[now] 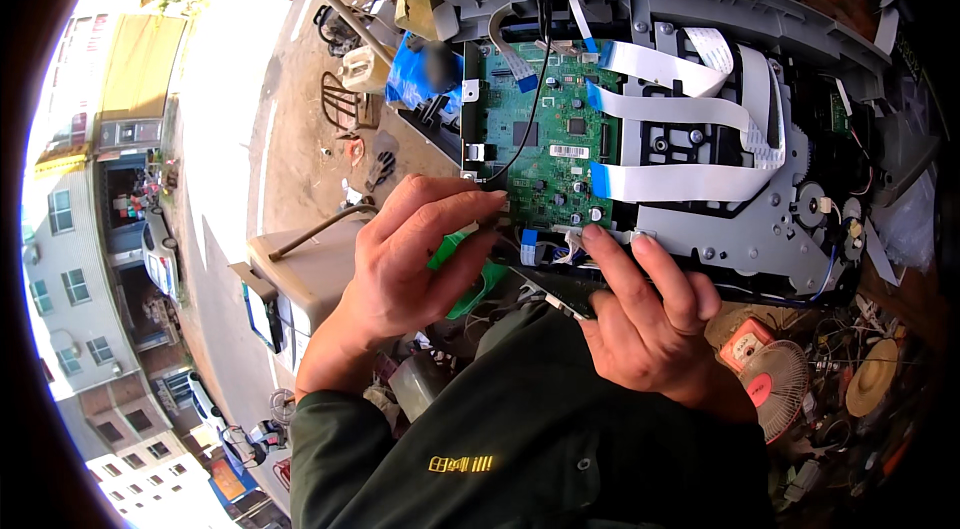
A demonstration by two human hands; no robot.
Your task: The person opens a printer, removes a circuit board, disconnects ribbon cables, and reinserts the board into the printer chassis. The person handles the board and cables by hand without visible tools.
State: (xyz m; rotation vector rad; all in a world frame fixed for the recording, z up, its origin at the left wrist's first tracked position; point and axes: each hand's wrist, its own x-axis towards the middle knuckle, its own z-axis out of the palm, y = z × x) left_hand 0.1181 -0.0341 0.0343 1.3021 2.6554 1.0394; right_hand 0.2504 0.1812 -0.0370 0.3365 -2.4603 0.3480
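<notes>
A green circuit board (pixel 545 129) lies exposed in an opened grey-and-black machine (pixel 740 239). My left hand (pixel 405 259) is at the board's lower left corner, thumb and forefinger curled toward each other; whatever is between them is hidden. A thin black cable (pixel 541 79) crosses the board and ends near that forefinger. My right hand (pixel 650 324) has its fingers spread, the forefinger and middle fingertips touching the board's lower edge. Beside its forefinger is a white plug with wires (pixel 573 247). A blue-tipped ribbon cable (pixel 528 247) hangs between my hands.
Several white flat ribbon cables (pixel 690 182) with blue ends lie across the machine's metal frame. Below right are a pink-centred fan (pixel 775 389) and a straw hat (pixel 872 377) amid clutter. A beige casing (pixel 310 269) stands at left, with a street and buildings beyond.
</notes>
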